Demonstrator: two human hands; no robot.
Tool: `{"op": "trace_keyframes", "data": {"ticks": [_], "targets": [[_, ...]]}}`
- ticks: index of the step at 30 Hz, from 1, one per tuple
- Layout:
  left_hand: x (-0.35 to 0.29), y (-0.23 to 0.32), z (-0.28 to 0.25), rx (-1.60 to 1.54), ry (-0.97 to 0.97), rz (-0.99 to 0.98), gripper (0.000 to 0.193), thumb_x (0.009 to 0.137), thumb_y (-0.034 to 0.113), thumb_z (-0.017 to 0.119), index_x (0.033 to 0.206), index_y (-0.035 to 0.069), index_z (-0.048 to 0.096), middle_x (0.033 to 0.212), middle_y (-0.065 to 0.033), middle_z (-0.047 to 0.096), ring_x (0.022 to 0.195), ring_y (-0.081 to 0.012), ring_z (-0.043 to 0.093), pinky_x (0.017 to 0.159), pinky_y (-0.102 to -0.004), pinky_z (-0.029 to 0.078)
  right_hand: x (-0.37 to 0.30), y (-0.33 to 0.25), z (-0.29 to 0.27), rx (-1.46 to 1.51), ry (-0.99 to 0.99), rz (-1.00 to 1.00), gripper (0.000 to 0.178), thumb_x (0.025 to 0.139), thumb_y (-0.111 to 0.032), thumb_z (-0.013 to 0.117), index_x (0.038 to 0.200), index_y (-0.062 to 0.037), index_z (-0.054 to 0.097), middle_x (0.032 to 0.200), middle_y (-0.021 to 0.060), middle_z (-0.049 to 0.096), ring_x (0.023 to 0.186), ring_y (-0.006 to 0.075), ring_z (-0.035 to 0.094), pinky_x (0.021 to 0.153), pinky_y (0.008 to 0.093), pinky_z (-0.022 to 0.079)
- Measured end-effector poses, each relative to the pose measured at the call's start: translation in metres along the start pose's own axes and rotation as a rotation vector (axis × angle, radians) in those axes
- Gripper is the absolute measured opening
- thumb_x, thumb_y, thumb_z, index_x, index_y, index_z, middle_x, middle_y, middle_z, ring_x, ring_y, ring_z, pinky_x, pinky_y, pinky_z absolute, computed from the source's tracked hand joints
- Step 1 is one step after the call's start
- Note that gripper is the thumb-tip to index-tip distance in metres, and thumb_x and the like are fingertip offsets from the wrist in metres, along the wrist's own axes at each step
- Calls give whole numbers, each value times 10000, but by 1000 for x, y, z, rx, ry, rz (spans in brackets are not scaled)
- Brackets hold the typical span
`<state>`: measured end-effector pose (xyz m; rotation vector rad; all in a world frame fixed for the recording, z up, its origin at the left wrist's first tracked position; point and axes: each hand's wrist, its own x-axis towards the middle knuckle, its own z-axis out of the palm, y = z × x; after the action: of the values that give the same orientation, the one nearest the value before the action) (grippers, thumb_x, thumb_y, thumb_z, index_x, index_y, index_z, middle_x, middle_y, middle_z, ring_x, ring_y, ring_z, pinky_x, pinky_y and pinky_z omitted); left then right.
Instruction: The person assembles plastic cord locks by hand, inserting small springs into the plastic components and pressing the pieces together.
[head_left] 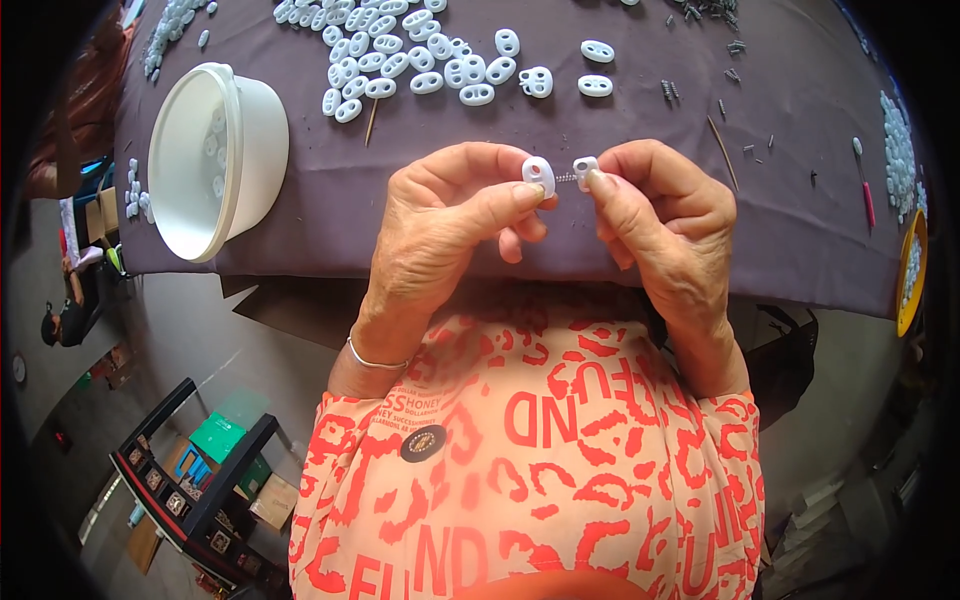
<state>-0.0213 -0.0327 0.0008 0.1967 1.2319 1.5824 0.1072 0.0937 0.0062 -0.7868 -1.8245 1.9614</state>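
Note:
In my left hand (425, 225) a white oval plastic cord-lock shell (538, 172) with two holes is pinched between thumb and forefinger. My right hand (675, 210) pinches a smaller white plastic piece (583, 170) with a hole in it. A thin metal spring (566, 179) stretches across the short gap between the two pieces. Both hands are above the near edge of the purple-brown tablecloth (460, 140). Beyond them lie several loose white two-hole pieces (478, 95), some apart from the larger heap (370, 45).
A white tub (265, 140) with a few white pieces stands at left. Wooden sticks (722, 150), small springs (670, 91) and a pink-handled tool (867, 205) lie on the cloth. At right are small white parts (897, 150) and a yellow bowl (908, 275). Another person's arm (70, 150) shows upper left.

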Motion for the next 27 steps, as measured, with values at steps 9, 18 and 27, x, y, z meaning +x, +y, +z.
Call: {"op": "trace_keyframes", "data": {"ticks": [9,18,27], "targets": [[0,0,2,18,17,2,160,784,66,669,923,-3,630,818,-96,653,668,-142,627,506,-213,464,1,0,1,-26,5,-2,93,859,-91,597,859,0,611,628,-27,536,505,3,441,408,149,316],[0,-2,3,54,44,28,165,805,31,627,958,-16,590,823,-152,637,629,-145,622,490,-210,498,0,-4,0,46,-6,54,94,829,-67,607,844,26,599,717,-6,607,673,24,532,599,180,428],[-1,-3,5,60,67,49,162,804,18,621,961,-10,594,831,-144,643,635,-142,620,516,-213,500,-1,-4,-1,-14,-5,43,83,823,-62,603,837,19,603,717,7,615,687,31,551,602,195,443]]}}
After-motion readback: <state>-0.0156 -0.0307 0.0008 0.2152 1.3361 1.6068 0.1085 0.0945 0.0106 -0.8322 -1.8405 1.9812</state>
